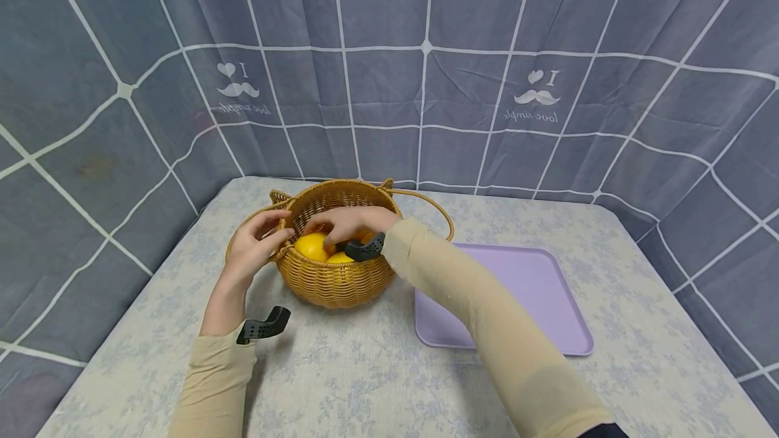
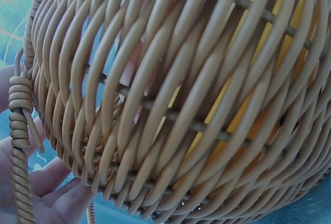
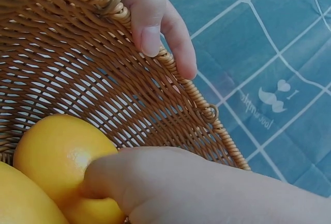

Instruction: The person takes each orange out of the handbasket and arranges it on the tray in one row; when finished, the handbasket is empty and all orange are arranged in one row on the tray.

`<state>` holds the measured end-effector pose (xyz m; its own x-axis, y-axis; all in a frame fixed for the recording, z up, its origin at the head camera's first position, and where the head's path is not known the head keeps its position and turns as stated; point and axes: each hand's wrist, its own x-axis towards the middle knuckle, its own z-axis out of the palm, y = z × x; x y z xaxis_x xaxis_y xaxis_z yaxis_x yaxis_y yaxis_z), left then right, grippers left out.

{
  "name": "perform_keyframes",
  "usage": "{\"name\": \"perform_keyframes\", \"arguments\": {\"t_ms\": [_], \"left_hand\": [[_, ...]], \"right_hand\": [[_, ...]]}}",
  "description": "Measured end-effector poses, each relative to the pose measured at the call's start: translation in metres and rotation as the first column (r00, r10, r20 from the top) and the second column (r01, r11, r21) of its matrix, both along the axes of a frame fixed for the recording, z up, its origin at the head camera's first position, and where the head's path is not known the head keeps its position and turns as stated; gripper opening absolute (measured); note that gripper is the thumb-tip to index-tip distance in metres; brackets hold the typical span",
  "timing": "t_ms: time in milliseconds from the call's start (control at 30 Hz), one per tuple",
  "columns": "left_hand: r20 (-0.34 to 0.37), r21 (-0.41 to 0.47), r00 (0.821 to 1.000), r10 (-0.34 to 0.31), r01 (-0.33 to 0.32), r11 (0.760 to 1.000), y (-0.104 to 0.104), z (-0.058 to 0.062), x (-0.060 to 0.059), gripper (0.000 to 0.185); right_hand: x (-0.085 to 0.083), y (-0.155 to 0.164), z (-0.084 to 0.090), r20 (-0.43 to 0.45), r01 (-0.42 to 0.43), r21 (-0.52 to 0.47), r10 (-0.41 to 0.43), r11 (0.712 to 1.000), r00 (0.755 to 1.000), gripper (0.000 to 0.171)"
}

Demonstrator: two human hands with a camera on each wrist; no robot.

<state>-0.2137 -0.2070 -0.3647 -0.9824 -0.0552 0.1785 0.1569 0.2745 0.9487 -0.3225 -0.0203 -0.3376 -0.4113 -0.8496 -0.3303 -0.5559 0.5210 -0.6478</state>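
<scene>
A brown wicker basket [image 1: 335,289] stands on the table with several yellow-orange round fruits, which look like oranges [image 3: 57,151], inside it. My left hand [image 1: 252,245] holds the basket's left rim, its thumb and a finger hooked over the edge in the right wrist view. Reaching down into the basket, my right hand [image 1: 349,222] grips the orange [image 1: 312,247] at the left, its thumb pressed to the peel; the other fingertips are mostly hidden. Through the weave, the left wrist view gives glimpses of yellow fruit.
To the basket's right, a lilac tray [image 1: 548,303] lies flat on the patterned tablecloth [image 1: 347,370], partly under my right forearm. The basket's loop handle [image 1: 435,205] leans out to the right. A grey-blue checked curtain [image 1: 389,86] closes off the back and sides.
</scene>
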Motion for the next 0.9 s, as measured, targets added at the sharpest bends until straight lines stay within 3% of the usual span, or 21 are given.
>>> {"name": "perform_keyframes", "arguments": {"t_ms": [367,533,733,900], "left_hand": [[0.029,-0.016,1.0,0.011,-0.011,1.0,0.0017,0.0037,0.0024,0.046],[0.018,-0.014,1.0,0.006,-0.006,1.0,0.001,0.0038,0.0018,0.045],[0.02,-0.005,1.0,-0.002,0.002,1.0,0.001,0.0043,0.0022,0.045],[0.016,-0.002,1.0,-0.003,0.003,1.0,0.0005,0.0039,0.0023,0.044]], "right_hand": [[-0.0031,-0.0023,-0.0008,-0.093,-0.01,0.041,0.014,0.999,0.996,0.041],[-0.0054,-0.0044,0.0006,-0.088,-0.037,0.055,0.042,0.998,0.995,0.044],[-0.0068,-0.0057,-0.0003,-0.029,-0.1,0.04,0.101,0.994,0.994,0.06],[-0.0056,-0.0075,0.0011,-0.036,-0.136,0.082,0.14,0.987,0.99,0.059]]}}
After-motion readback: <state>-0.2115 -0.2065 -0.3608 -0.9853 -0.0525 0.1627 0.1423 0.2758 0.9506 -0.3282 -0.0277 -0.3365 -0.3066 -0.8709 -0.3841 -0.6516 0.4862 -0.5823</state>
